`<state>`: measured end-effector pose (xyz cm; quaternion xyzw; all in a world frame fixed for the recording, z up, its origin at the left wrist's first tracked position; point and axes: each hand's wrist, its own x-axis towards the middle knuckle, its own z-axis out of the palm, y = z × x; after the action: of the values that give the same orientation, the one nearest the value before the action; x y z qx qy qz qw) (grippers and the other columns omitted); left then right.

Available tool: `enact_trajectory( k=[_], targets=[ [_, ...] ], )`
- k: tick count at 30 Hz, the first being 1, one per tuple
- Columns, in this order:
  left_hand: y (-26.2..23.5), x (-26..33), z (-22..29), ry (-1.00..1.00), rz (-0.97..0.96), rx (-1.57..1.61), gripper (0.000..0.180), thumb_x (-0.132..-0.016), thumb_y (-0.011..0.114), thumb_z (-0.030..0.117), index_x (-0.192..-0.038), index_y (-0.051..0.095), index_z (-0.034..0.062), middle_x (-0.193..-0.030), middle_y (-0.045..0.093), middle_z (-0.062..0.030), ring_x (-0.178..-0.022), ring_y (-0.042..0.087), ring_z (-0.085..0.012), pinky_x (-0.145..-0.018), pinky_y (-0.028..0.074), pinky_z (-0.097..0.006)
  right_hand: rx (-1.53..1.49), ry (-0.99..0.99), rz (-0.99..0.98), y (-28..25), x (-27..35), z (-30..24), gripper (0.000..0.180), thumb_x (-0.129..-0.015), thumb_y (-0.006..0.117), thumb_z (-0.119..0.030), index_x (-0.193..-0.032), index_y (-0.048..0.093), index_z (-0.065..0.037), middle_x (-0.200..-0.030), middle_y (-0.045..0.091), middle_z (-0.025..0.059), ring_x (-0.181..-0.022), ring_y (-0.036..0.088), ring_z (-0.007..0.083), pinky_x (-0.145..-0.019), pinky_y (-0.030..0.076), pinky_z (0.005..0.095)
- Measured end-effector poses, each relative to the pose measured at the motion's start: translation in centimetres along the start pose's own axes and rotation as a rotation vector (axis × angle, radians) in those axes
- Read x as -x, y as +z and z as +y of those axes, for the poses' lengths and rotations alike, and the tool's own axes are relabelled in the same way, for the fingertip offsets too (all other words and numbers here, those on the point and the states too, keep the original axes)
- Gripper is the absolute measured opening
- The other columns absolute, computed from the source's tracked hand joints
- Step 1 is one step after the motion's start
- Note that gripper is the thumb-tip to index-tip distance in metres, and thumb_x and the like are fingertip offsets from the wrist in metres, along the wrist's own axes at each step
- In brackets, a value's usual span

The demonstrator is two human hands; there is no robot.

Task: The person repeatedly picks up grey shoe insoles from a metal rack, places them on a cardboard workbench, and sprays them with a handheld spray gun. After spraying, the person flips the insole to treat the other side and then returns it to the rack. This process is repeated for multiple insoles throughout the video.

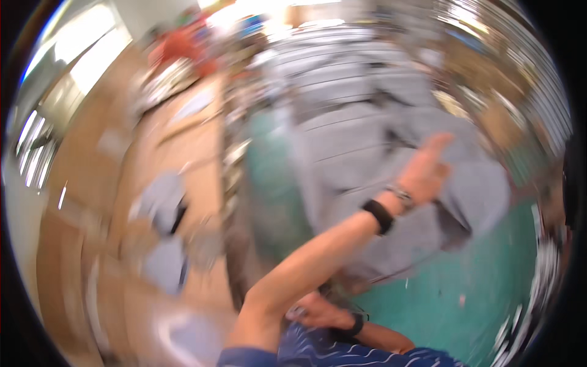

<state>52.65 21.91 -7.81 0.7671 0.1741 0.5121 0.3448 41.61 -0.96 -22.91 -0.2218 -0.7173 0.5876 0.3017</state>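
Observation:
My left arm reaches across to the right, and my left hand [422, 174] is over a long pile of grey fabric pieces [348, 134]. Its index finger points outward and nothing shows in the hand; motion blurs the picture, so I cannot tell whether it touches the cloth. A dark band and a bracelet circle that wrist. Low in front of my body, my right hand [324, 313] is bent in beside my dark blue patterned clothing [342, 355]. Its fingers are smeared and partly behind my left arm, so whatever they may hold is unclear.
To the left runs a long brown table [205, 165] with grey cloth pieces [165, 263] that have dark edges. Green floor [471, 287] shows under and around the pile. Far back at the left is a person in orange-red [183, 52]. Blurred brown stacks [489, 73] stand at the right.

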Motion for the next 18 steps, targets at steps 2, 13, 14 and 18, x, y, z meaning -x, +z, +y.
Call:
enact_trajectory(
  k=[2,13,14,18],
  targets=[
    [-4.9,5.1,3.9,0.072,0.208,0.001,0.054,-0.088,0.065,0.007,-0.14,0.05,0.0049,-0.125,0.063,-0.0205,-0.108,0.066,-0.0361,-0.097,0.052,-0.045,0.084,-0.031,-0.022,0.1,-0.1,-1.8,0.034,-0.089,0.07,-0.013,-0.122,0.068,-0.004,-0.116,0.071,0.0219,-0.108,0.069,0.0347,-0.094,0.052,0.043],
    [-19.7,55.8,25.0,-0.985,1.307,-0.283,0.035,-0.101,0.065,0.015,-0.132,0.061,0.0012,-0.112,0.072,-0.0113,-0.101,0.069,-0.0168,-0.088,0.056,-0.031,0.281,0.127,-0.623,6.2,-2.7,-11.6,0.057,-0.081,0.077,-0.001,-0.136,0.061,0.002,-0.103,0.071,0.02,-0.086,0.07,0.0347,-0.08,0.054,0.0353],
    [-16.6,62.6,24.2,-1.094,1.354,-0.451,0.036,-0.1,0.066,0.019,-0.131,0.062,0.0013,-0.112,0.072,-0.0124,-0.1,0.069,-0.018,-0.086,0.056,-0.031,0.288,0.117,-0.694,7.0,-3.3,-12.4,0.057,-0.081,0.077,-0.001,-0.136,0.061,0.002,-0.104,0.071,0.0202,-0.085,0.07,0.0353,-0.08,0.054,0.035],
    [-5.1,75.6,26.9,-1.603,1.51,-0.498,0.04,-0.091,0.072,0.031,-0.123,0.068,0.0069,-0.114,0.075,-0.0152,-0.108,0.071,-0.0298,-0.094,0.055,-0.04,0.343,-0.049,-0.722,11.1,-6.1,-13.0,0.061,-0.079,0.076,0.004,-0.138,0.059,0.0,-0.099,0.07,0.02,-0.081,0.068,0.0363,-0.074,0.054,0.0361]
  ],
)
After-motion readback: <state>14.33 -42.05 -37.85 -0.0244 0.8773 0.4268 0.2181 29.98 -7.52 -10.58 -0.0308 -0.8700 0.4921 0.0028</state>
